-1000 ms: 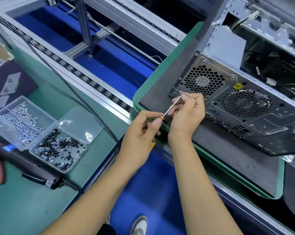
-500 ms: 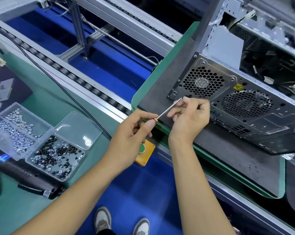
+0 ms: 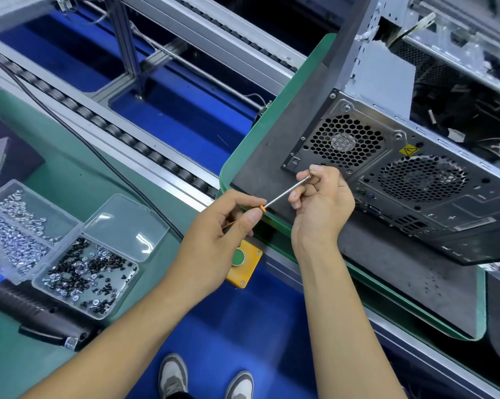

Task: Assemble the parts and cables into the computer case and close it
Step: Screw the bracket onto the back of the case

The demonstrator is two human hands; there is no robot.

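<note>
The screwdriver (image 3: pixel 283 192) handle is buried inside the left hand (image 3: pixel 218 223), only an orange sliver showing. Its tip vanishes behind the right hand's (image 3: pixel 322 205) fingers (image 3: pixel 303 177), so whether a screw sits there can't be told. The computer case (image 3: pixel 415 180) runs off the right edge. At lower left, the black power tool (image 3: pixel 27 309) is cut off.

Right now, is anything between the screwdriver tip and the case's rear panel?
Only the right hand itself: its fingers pinch the screwdriver shaft at the tip, in front of the rear panel. Nothing else visible blocks it.
</note>
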